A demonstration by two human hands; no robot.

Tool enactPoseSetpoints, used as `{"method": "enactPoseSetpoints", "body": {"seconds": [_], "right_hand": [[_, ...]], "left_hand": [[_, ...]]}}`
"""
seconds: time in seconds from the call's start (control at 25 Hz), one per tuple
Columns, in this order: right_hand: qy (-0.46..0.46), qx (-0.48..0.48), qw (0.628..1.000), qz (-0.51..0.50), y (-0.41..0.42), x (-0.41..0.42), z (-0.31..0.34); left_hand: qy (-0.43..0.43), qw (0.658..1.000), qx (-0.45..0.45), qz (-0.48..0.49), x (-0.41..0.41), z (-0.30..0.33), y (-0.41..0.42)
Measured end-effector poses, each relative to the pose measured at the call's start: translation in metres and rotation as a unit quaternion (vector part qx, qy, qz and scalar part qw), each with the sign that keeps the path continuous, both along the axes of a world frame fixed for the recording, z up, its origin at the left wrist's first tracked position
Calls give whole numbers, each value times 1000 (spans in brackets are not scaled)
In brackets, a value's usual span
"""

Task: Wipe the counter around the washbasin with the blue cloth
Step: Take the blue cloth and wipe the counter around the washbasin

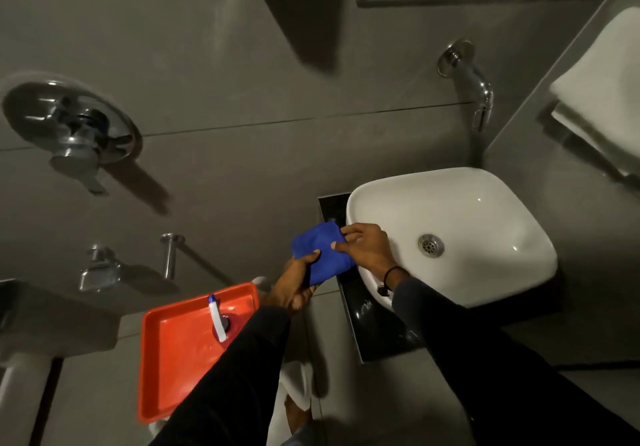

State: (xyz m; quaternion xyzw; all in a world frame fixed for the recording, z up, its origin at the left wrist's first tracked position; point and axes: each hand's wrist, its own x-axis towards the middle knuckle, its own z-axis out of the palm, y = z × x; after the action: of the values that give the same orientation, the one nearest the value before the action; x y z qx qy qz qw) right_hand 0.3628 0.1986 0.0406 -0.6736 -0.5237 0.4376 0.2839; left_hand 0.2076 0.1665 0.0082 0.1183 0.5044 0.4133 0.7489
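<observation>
The blue cloth (320, 249) is bunched up and held in the air beside the left rim of the white washbasin (485, 210). My left hand (294, 286) grips its lower left edge from below. My right hand (367, 246) pinches its right side, resting over the basin's rim. The black glossy counter (374, 327) runs under and left of the basin; a narrow strip of it shows behind the cloth.
An orange tray (173, 359) with a white and blue spray nozzle (216, 317) sits low at the left. A wall spout (471, 78) hangs above the basin. White towels (602, 99) are on the right wall. A mixer handle (72, 133) sticks out of the left wall.
</observation>
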Motion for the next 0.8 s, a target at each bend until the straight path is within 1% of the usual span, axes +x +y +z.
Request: {"method": "enactPoseSetpoints", "body": {"seconds": [0.08,0.12,0.16,0.24,0.28,0.36,0.44,0.52,0.56,0.68,0.76,0.8], "right_hand": [[-83,113,989,-40,22,5,-8],[-141,159,976,-36,30,8,-9],[-190,174,966,-14,38,11,-12],[-290,156,942,70,45,10,-20],[-342,147,922,110,47,9,-25],[-406,131,891,157,49,8,-37],[-431,110,879,171,48,11,-48],[-442,107,874,170,49,14,-56],[-442,113,874,168,49,15,-59],[-421,135,884,152,50,17,-68],[-408,142,891,142,50,19,-71],[-402,142,894,139,51,19,-73]], "left_hand": [[31,999,-6,5,-6,-12,30],[29,999,4,14,-9,-16,40],[26,999,12,21,-12,-22,49],[53,998,19,29,-18,-30,61],[88,995,23,30,-19,-37,67],[201,979,34,20,-14,-52,80],[306,950,61,5,-9,-66,92],[362,920,151,-19,-6,-75,99],[389,897,209,-35,-4,-78,100],[448,815,358,-80,0,-94,109],[489,756,413,-140,1,-106,116],[510,722,428,-187,-1,-114,119]]}}
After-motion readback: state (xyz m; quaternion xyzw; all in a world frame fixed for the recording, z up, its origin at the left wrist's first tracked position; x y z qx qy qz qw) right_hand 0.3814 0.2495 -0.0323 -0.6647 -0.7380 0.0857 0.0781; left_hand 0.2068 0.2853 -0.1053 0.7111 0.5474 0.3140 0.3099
